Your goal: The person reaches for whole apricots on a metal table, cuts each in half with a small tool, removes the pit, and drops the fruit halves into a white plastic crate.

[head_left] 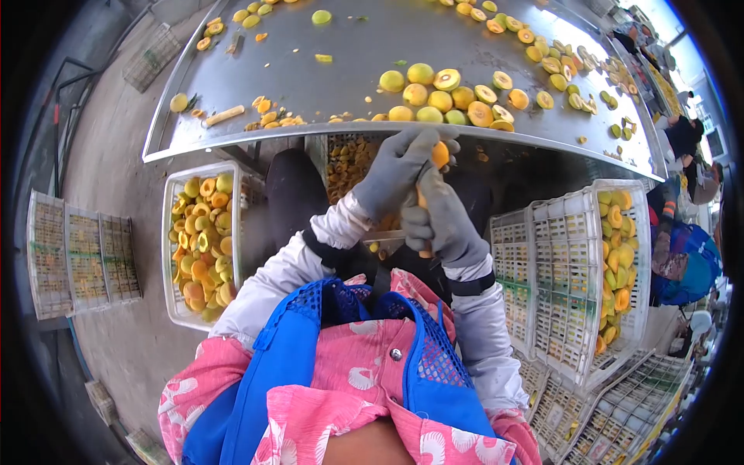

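Observation:
My left hand (pixel 399 172), in a grey glove, is closed around an orange-fleshed peach (pixel 440 155) just over the table's near edge. Much of the fruit is hidden by the fingers. Right below it, my right hand (pixel 448 221), also gloved in grey, grips a wooden-handled tool (pixel 423 200); its working end is out of sight between the hands. The two hands touch. Beyond them, whole and halved peaches (pixel 439 101) lie in a cluster on the metal table (pixel 341 89).
A white crate of peach halves (pixel 203 248) stands at my left, another crate (pixel 570 271) at my right. Under the table is a crate of brownish scraps (pixel 349 167). A loose wooden handle (pixel 225 116) lies on the tabletop. A person in blue (pixel 686 263) is at far right.

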A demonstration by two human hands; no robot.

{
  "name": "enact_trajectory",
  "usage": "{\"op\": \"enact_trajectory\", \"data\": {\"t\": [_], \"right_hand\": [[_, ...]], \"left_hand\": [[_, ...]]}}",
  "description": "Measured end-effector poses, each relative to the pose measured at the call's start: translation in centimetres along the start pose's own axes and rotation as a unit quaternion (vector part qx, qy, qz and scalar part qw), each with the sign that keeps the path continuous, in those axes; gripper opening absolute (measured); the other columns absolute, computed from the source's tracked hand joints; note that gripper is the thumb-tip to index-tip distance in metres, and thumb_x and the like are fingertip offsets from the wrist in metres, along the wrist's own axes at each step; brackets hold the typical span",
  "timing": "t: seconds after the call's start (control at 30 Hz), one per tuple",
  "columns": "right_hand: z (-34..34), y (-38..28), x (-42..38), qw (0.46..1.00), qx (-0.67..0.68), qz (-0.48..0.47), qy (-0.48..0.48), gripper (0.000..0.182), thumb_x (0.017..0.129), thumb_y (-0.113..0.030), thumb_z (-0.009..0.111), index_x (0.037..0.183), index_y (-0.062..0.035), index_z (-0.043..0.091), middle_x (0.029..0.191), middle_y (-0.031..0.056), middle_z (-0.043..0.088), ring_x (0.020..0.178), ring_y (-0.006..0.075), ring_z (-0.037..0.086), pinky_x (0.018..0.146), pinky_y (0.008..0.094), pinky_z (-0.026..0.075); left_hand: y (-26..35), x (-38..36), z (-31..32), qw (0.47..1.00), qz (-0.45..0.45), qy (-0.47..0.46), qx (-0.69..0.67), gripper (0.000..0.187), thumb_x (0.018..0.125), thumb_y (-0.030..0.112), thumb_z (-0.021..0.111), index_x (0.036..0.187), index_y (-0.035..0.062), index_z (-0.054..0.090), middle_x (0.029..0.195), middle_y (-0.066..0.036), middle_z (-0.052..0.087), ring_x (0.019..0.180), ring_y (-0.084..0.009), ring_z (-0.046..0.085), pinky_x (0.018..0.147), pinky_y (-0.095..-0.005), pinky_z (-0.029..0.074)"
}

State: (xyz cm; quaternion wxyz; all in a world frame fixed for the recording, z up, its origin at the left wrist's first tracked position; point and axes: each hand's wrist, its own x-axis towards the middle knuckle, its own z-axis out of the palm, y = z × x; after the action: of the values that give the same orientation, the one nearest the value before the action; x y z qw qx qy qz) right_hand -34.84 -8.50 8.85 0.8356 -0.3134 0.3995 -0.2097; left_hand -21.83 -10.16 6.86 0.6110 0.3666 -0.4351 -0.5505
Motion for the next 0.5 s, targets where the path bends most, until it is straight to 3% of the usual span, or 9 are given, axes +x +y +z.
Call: {"op": "enact_trajectory", "data": {"t": [0.07, 0.1, 0.13, 0.2, 0.27, 0.33, 0.4, 0.43, 0.5], "right_hand": [[-1.4, 0.2, 0.3, 0.972, 0.128, 0.076, -0.181, 0.049, 0.097, -0.061, 0.04, 0.082, -0.0146, 0.047, 0.055, -0.0076, 0.032, 0.04, 0.004, 0.029, 0.034, 0.0221, 0.026], [-2.5, 0.9, 1.2, 0.948, 0.188, 0.086, -0.241, 0.049, 0.097, -0.06, 0.038, 0.083, -0.0143, 0.048, 0.055, -0.0081, 0.031, 0.04, 0.0034, 0.029, 0.034, 0.0211, 0.026], [-3.5, 1.8, 2.5, 0.915, 0.247, 0.103, -0.301, 0.05, 0.098, -0.06, 0.037, 0.083, -0.0139, 0.048, 0.055, -0.0085, 0.03, 0.04, 0.0028, 0.028, 0.034, 0.02, 0.026], [-4.3, 2.8, 4.4, 0.848, 0.319, 0.133, -0.402, 0.047, 0.101, -0.055, 0.034, 0.085, -0.013, 0.048, 0.056, -0.0073, 0.033, 0.04, 0.0039, 0.029, 0.035, 0.0198, 0.028], [-4.9, 3.9, 5.7, 0.866, 0.328, 0.124, -0.358, 0.046, 0.102, -0.053, 0.033, 0.088, -0.0111, 0.047, 0.058, -0.0057, 0.036, 0.04, 0.0047, 0.031, 0.035, 0.0194, 0.03], [-5.3, 4.7, 6.8, 0.876, 0.332, 0.103, -0.335, 0.046, 0.102, -0.052, 0.033, 0.09, -0.0096, 0.046, 0.058, -0.0045, 0.037, 0.04, 0.0055, 0.034, 0.037, 0.0203, 0.032], [-6.4, 5.4, 8.4, 0.874, 0.338, 0.127, -0.326, 0.045, 0.102, -0.051, 0.033, 0.091, -0.009, 0.046, 0.058, -0.0042, 0.037, 0.041, 0.0057, 0.035, 0.037, 0.0214, 0.033], [-6.8, 6.2, 9.0, 0.861, 0.353, 0.156, -0.331, 0.043, 0.102, -0.05, 0.035, 0.093, -0.0091, 0.046, 0.058, -0.0045, 0.036, 0.042, 0.0057, 0.034, 0.04, 0.0219, 0.034], [-7.9, 7.4, 10.5, 0.881, 0.346, 0.174, -0.274, 0.043, 0.101, -0.051, 0.037, 0.093, -0.0094, 0.047, 0.058, -0.0048, 0.036, 0.044, 0.0057, 0.033, 0.042, 0.0219, 0.034]], "left_hand": [[0.3, -0.3, -0.6, 0.989, -0.074, -0.082, -0.095, 0.042, 0.102, 0.035, 0.044, 0.113, -0.0007, 0.063, 0.098, -0.01, 0.067, 0.087, -0.0138, 0.061, 0.081, -0.0286, 0.051], [0.0, -0.2, -0.7, 0.99, -0.071, -0.086, -0.083, 0.044, 0.1, 0.038, 0.048, 0.113, -0.0013, 0.062, 0.095, -0.011, 0.066, 0.084, -0.0152, 0.063, 0.077, -0.0287, 0.053], [-1.2, -0.1, -1.2, 0.991, -0.009, -0.103, -0.087, 0.041, 0.099, 0.037, 0.05, 0.111, 0.0, 0.064, 0.092, -0.011, 0.066, 0.082, -0.0156, 0.063, 0.078, -0.0293, 0.053], [-3.1, -0.1, -1.7, 0.99, -0.089, -0.044, -0.104, 0.035, 0.097, 0.032, 0.052, 0.101, 0.0001, 0.066, 0.09, -0.012, 0.067, 0.08, -0.0158, 0.063, 0.075, -0.0299, 0.053], [-5.5, 0.1, -1.5, 0.966, -0.17, 0.103, -0.168, 0.033, 0.097, 0.031, 0.054, 0.096, 0.0004, 0.067, 0.081, -0.009, 0.066, 0.074, -0.0175, 0.063, 0.07, -0.0309, 0.052], [-11.3, 1.8, -2.9, 0.908, -0.228, 0.26, -0.238, 0.036, 0.095, 0.035, 0.057, 0.093, 0.0007, 0.068, 0.086, -0.011, 0.067, 0.074, -0.0199, 0.062, 0.07, -0.0344, 0.05], [-12.2, 1.4, -4.1, 0.926, -0.153, 0.345, -0.03, 0.035, 0.094, 0.034, 0.059, 0.093, -0.0003, 0.067, 0.084, -0.009, 0.067, 0.074, -0.0179, 0.061, 0.071, -0.0344, 0.05], [-9.9, 0.0, -4.5, 0.902, -0.134, 0.407, 0.051, 0.028, 0.092, 0.028, 0.063, 0.092, 0.0003, 0.066, 0.08, -0.006, 0.065, 0.074, -0.0144, 0.059, 0.071, -0.0324, 0.05], [-7.4, -2.2, -7.8, 0.895, 0.041, 0.437, 0.076, 0.021, 0.089, 0.023, 0.067, 0.092, 0.002, 0.067, 0.078, -0.003, 0.064, 0.071, -0.0104, 0.056, 0.068, -0.0288, 0.049]]}}
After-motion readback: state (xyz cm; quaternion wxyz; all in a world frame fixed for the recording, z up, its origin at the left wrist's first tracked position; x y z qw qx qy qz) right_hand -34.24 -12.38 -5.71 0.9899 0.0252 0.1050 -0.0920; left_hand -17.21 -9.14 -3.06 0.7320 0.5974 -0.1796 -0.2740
